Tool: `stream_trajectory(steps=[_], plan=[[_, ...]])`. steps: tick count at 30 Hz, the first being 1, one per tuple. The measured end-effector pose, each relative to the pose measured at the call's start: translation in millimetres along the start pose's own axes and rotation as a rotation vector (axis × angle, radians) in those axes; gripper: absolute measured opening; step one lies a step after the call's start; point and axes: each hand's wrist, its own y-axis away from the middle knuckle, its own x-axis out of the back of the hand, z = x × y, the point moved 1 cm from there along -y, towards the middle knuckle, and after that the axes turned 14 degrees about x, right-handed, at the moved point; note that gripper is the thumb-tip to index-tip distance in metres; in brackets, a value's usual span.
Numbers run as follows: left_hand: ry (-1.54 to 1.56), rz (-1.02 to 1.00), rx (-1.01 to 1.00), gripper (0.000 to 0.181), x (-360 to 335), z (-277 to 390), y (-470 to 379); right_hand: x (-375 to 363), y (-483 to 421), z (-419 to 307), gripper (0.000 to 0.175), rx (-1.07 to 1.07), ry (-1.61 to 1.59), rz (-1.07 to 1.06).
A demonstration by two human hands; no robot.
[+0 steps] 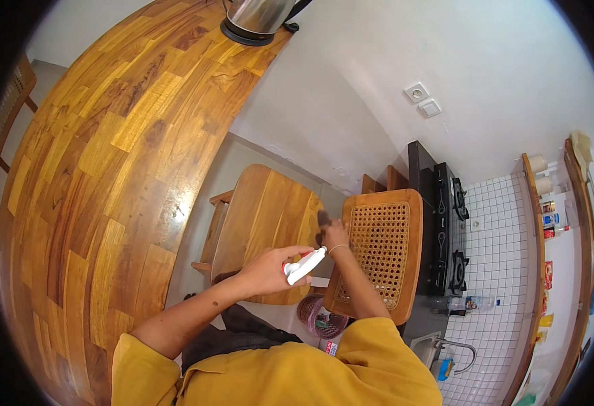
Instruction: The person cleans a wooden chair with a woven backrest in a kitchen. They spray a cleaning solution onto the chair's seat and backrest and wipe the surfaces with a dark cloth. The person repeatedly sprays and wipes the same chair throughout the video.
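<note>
My left hand (264, 271) grips a spray bottle by its white trigger head (307, 266); red parts show by the fingers, and the hand hides the rest of the bottle. Farther forward, my right hand (336, 234) holds a dark cloth (323, 219), partly blurred, at the rear edge of a wooden chair seat (271, 218). The chair's cane-panelled backrest (380, 243) rises to the right, partly behind my right forearm. Whether the cloth presses on the seat cannot be told.
A wooden table (139, 127) fills the left side, with a steel electric kettle (259, 18) at its far end. To the right are a gas stove (446, 228), a plastic bottle (472, 303) and a sink faucet (467, 350). A purple woven basket (330, 325) stands below the chair.
</note>
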Motion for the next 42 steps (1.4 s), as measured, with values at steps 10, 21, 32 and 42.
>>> stream_trajectory(steps=[10,21,32,42], plan=[[-0.056,-0.086,0.004,0.059,-5.7,7.3,3.3,232.6,51.1,115.3,0.051,-0.548,0.02,0.514],[-0.079,-0.092,0.066,0.055,-16.2,-1.3,9.0,194.4,202.3,45.8,0.06,-0.756,-0.286,0.466],[-0.039,-0.214,0.154,0.055,-33.1,0.7,19.7,163.4,292.0,-28.1,0.055,-0.83,-0.121,0.514],[-0.063,-0.179,0.02,0.058,-33.3,-7.7,9.5,183.4,172.5,79.2,0.052,-0.616,-0.067,0.519]])
